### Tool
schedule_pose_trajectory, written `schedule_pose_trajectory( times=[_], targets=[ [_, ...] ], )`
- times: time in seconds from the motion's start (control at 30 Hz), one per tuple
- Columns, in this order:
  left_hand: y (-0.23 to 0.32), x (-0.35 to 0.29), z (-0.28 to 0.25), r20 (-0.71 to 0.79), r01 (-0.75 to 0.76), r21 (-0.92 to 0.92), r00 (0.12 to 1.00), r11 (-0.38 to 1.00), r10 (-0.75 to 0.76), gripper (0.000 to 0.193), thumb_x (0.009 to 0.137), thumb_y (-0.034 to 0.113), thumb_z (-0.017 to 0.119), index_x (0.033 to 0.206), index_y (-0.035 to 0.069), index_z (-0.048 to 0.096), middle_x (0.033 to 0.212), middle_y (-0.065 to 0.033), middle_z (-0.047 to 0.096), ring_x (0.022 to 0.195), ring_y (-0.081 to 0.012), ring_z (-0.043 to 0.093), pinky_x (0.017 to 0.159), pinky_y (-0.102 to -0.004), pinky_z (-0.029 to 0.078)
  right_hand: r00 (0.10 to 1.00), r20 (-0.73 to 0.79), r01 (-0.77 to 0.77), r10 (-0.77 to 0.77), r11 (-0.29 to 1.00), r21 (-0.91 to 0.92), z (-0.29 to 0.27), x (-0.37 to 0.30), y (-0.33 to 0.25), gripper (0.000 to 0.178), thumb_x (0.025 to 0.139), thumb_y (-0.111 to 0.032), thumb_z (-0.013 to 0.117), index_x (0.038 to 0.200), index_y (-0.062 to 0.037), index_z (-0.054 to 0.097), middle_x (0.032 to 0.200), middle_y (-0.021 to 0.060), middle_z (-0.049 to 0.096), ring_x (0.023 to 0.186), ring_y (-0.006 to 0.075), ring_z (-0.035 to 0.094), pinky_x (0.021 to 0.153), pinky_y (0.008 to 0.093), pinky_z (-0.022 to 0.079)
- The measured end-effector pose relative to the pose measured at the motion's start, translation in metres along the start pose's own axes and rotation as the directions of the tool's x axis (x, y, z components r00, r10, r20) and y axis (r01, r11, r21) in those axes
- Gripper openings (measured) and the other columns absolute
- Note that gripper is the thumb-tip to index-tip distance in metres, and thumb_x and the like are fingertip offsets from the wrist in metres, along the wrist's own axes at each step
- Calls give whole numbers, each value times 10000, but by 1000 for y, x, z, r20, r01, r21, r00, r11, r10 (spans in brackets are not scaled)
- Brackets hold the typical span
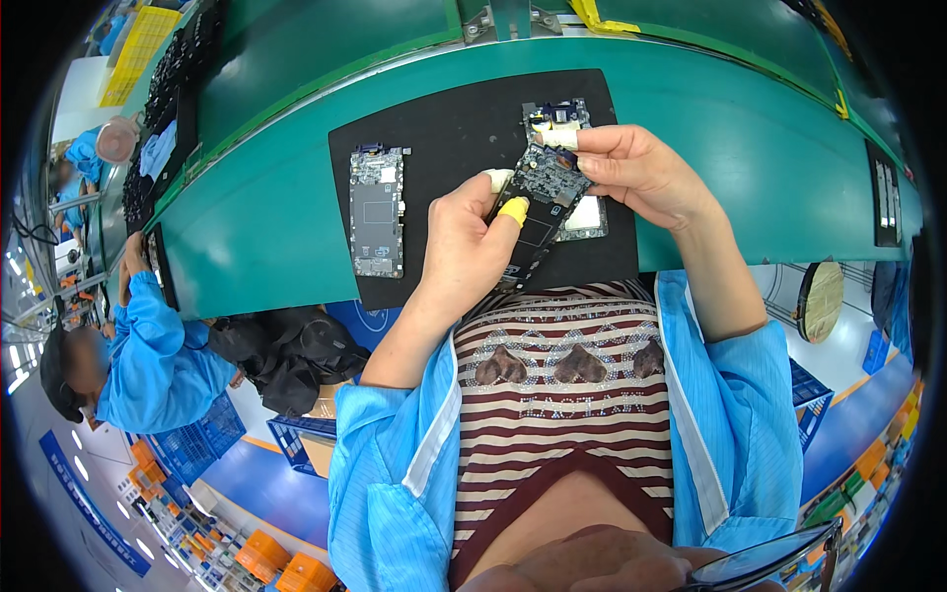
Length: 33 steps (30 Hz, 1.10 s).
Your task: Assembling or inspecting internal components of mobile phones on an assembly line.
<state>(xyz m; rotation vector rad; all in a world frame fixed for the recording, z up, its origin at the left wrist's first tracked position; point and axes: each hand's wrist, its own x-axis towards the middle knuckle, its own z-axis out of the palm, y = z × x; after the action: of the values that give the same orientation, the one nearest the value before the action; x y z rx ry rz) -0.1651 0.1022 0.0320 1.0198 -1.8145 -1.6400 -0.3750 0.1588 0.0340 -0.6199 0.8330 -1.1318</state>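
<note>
My left hand (462,237) holds a phone mid-frame with its circuit board (543,192) tilted above the black mat. A yellow finger cot covers the left thumb and a white one the left index finger. At the frame's upper end, my right hand (651,173) pinches the board edge between thumb and index finger, the latter wearing a white cot. Just behind lies a second phone frame (589,219), partly hidden by my hands and the held one. A third phone frame (377,222) rests flat on the mat's left side, board end away from me.
The black mat (444,113) lies on a green bench (256,207). A green-edged rail (375,74) runs along its far side. At the right end is a dark tray (885,197) with pale strips. A co-worker in blue (163,355) sits at left, near a black bag (296,360).
</note>
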Motion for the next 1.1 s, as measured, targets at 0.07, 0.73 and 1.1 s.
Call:
schedule_pose_trajectory(
  times=[0.07,0.73,1.1],
  targets=[
    [-3,1,4,-23,-35,5,999,999,35,49,777,-6,564,779,-54,559,543,-50,537,512,-27,412,440,-247,336,1000,-10,17,-17,1000,-20,1,0,3,360,875,-97,571,1213,19,526,1067,83,626,924,122,606,840,262,485],
    [-11,6,13,-155,-150,146,973,978,173,20,733,-43,569,719,-47,557,536,-109,521,458,-86,418,426,-271,340,942,118,215,-316,294,-931,21,-11,-4,268,927,-100,492,1148,43,543,789,41,591,702,77,517,624,238,445],
    [-11,7,14,-161,-181,213,963,960,217,110,722,-45,572,647,-37,492,513,-132,487,401,-146,406,402,-297,318,966,79,197,-247,505,-840,10,-8,-1,207,928,-87,477,1073,20,580,759,10,594,704,46,477,640,231,444]
  ],
)
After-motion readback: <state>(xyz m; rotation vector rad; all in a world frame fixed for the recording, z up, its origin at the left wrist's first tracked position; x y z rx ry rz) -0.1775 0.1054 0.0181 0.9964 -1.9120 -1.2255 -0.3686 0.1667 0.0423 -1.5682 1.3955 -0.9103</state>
